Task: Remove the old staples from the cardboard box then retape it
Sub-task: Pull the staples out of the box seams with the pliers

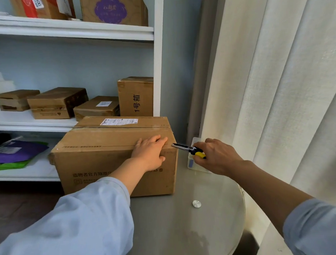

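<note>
On the round desk [167,223] the cardboard box [114,162] sits at the far edge, its left part overhanging; it looks stiff but dentable, best steadied by pressing on its top edge. There the left hand [150,154] lies flat with fingers straight, while the right hand [215,156] has its grip closed round the pliers [187,148], whose tip nearly touches the box's top right corner. Beyond, room is tight: a clear plastic container [195,162] sits just right of the box, with the shelf [28,122] and curtain [277,84] close behind.
</note>
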Tool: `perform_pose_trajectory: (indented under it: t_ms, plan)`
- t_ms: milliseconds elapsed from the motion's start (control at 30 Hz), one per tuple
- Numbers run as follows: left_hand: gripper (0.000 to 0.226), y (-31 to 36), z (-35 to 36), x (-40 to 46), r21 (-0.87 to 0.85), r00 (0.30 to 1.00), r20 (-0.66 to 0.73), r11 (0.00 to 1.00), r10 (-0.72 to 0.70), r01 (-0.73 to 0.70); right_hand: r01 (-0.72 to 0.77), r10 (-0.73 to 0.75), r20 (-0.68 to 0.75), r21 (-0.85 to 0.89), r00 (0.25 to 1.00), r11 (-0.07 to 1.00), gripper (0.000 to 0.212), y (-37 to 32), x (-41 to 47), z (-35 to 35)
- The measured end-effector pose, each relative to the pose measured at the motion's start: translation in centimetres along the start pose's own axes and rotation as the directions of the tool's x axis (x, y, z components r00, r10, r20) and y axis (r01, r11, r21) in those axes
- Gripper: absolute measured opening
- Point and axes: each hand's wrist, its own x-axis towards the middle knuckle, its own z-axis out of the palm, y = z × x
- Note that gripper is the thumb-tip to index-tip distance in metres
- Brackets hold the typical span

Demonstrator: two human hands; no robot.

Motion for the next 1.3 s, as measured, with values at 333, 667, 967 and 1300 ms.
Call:
perform_pose_trajectory:
  t_ms: [333,667,967,1300]
  plan:
    - [0.071,0.1,0.0,-0.3,0.012,1.000,0.002,1.000,0.000,0.000,-0.037,0.040,-0.073,0.034,0.997,0.999,0.038,-0.4,-0.1,0.0]
    - [0.071,0.1,0.1,-0.2,0.006,1.000,-0.018,1.000,-0.009,0.009,-0.098,0.122,-0.150,0.162,0.981,0.982,0.038,-1.0,-1.4,2.2]
    - [0.072,0.0,0.2,-0.1,0.013,1.000,-0.017,1.000,-0.007,0.007,-0.027,0.031,-0.062,0.052,0.998,0.998,0.039,0.2,-0.2,0.1]
    - [0.071,0.1,0.3,-0.1,0.002,0.999,-0.037,1.000,-0.019,0.019,-0.025,0.023,-0.057,-0.034,0.998,0.999,0.031,-0.3,0.2,-1.0]
